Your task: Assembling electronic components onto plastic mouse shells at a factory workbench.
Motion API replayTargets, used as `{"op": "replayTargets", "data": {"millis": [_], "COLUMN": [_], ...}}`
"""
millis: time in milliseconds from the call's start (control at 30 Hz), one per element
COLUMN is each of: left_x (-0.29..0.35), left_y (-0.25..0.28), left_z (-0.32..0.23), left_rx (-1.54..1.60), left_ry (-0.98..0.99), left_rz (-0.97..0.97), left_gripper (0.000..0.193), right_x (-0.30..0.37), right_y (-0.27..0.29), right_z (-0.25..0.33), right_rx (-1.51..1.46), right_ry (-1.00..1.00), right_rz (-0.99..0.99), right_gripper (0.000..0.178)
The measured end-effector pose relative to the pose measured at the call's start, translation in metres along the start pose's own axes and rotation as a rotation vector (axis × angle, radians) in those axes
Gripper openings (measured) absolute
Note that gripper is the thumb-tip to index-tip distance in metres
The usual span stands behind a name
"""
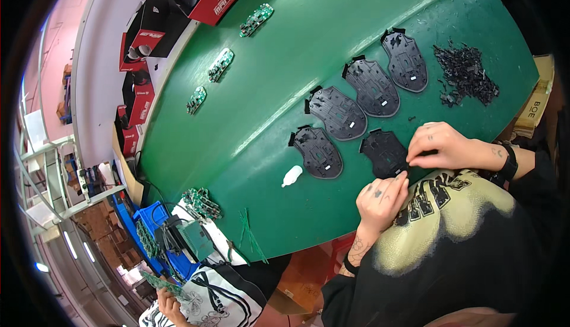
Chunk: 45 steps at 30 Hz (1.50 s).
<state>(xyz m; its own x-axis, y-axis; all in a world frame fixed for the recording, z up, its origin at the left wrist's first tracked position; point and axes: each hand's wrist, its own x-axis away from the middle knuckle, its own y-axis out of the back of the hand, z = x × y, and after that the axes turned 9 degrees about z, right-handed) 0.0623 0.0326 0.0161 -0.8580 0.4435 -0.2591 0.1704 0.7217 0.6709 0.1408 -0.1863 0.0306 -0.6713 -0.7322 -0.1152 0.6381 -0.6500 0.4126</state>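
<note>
A black plastic shell [386, 153], shaped like the base of a computer mouse, lies on the green table close in front of me. At its near edge the fingertips of my left hand [380, 203] are pinched together. My right hand [440, 146] reaches its right side with bent fingers closed, the tips almost meeting those of the left. Whatever small thing the fingers grip is hidden. Beyond the shell, several similar shells [337, 113] form a slanting row, each with a small white label. A small dark piece [412, 118] lies just past my right hand.
Small black parts [466, 74] are heaped at the far right. A white bottle [291, 176] lies left of the shells. Several green circuit boards [256, 20] line the table's far left, near red and black boxes [142, 98]. At lower left, another person's hand [170, 307] holds a board.
</note>
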Motion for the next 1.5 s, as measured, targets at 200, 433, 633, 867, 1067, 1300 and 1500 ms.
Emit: {"op": "replayTargets", "data": {"millis": [200, 433, 633, 867, 1067, 1300, 1500], "left_x": [0.001, 0.008, 0.009, 0.008, 0.006, 0.006, 0.041], "left_y": [-0.002, -0.005, -0.005, -0.005, -0.004, 0.002, 0.081], "left_z": [0.001, 0.002, 0.004, 0.005, 0.006, -0.002, 0.036], "left_rx": [-0.203, -0.193, -0.201, -0.199, -0.170, -0.103, -0.366], "left_ry": [-0.038, 0.006, 0.006, -0.005, 0.001, -0.077, 0.359], "left_rz": [-0.024, -0.009, -0.015, -0.033, -0.003, -0.026, -0.760], "left_gripper": [0.034, 0.035, 0.035, 0.035, 0.036, 0.030, 0.065], "right_x": [-0.002, -0.003, -0.015, -0.019, -0.037, -0.037, -0.055], "right_y": [-0.003, -0.014, -0.014, -0.009, -0.007, 0.006, 0.027], "right_z": [-0.004, 0.000, 0.013, 0.020, 0.025, 0.032, 0.028], "right_rx": [0.187, 0.285, 0.298, 0.308, 0.435, 0.528, -0.014], "right_ry": [-0.022, -0.070, -0.216, -0.307, -0.247, -0.290, -0.284], "right_rz": [0.014, 0.029, 0.101, 0.163, 0.280, 0.377, 0.200], "right_gripper": [0.013, 0.014, 0.015, 0.014, 0.018, 0.018, 0.018]}}
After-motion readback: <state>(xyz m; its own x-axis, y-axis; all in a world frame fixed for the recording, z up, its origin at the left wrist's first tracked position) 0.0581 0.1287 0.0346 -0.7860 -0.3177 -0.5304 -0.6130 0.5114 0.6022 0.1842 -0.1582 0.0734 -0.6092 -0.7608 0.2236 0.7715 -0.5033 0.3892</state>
